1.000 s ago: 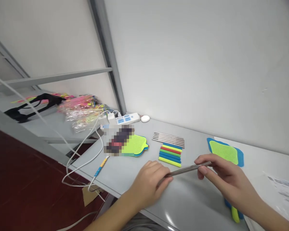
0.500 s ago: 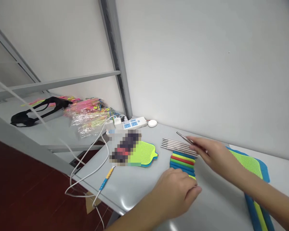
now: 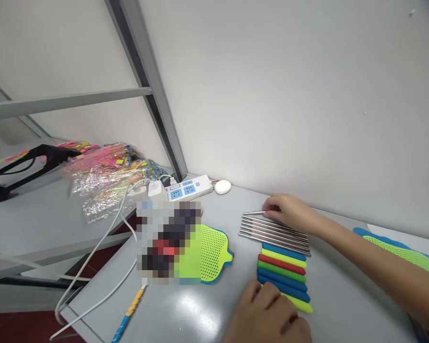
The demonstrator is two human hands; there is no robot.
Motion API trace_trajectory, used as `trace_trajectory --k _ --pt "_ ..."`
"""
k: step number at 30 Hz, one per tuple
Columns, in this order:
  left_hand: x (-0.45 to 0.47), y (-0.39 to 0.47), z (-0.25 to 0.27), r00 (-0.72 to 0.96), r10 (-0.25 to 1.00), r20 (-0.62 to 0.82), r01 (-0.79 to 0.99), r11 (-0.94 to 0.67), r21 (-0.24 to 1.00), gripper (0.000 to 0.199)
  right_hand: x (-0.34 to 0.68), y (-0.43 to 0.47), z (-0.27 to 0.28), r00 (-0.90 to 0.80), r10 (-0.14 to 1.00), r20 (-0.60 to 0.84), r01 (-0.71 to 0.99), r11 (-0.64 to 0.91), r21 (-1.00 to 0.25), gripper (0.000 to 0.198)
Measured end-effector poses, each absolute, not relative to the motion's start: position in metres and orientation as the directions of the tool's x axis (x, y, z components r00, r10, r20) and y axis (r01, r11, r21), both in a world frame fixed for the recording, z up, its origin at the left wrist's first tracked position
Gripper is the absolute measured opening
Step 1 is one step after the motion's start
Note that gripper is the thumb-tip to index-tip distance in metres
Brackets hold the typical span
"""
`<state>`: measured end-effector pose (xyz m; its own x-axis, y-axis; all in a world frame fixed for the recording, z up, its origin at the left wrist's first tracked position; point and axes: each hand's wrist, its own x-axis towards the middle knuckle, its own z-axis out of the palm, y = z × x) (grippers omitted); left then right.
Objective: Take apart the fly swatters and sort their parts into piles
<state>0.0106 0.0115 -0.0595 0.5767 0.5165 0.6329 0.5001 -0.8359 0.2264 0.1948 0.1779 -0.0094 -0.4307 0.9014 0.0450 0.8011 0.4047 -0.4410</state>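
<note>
My right hand pinches a thin metal rod at the back of the row. Its free end points left, just behind several silver metal rods lying side by side. In front of these lies a row of coloured tubes in blue, yellow, red and green. My left hand rests at the near end of that row, palm down, with bent fingers slightly apart. Its fingertips are by the nearest yellow tube, partly covering its left end; whether they touch it I cannot tell.
A green and blue perforated swatter head lies left, partly pixelated; another lies right, behind my forearm. A power strip, white round object and white cables are at the back left. Plastic-bagged items fill the shelf.
My right hand has lowered the rod from above the row down to its back edge. My left hand has drawn nearer to me, uncovering more of the tubes. The view has shifted.
</note>
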Motion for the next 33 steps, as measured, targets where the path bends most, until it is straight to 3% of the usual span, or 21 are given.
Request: trace_trajectory --k 8,23,30,33 --pt "0.012 0.013 -0.053 0.495 0.526 0.691 0.501 -0.823 0.268 0.013 0.197 0.168 -0.005 -0.443 0.895 0.059 0.806 0.426 -0.411 0.022" --pt "0.004 0.008 -0.037 0.620 0.590 0.517 0.461 -0.807 0.369 0.007 0.202 0.136 0.009 -0.457 0.884 0.099 0.782 0.452 -0.430 0.031" --pt "-0.003 0.002 -0.019 0.651 0.622 0.435 0.466 -0.780 0.418 0.013 0.258 0.077 0.008 -0.281 0.924 0.259 0.811 0.372 -0.451 0.029" --pt "-0.002 0.002 -0.012 0.658 0.618 0.432 0.467 -0.784 0.409 0.017 0.302 0.032 -0.008 -0.199 0.937 0.288 0.865 0.306 -0.398 0.026"
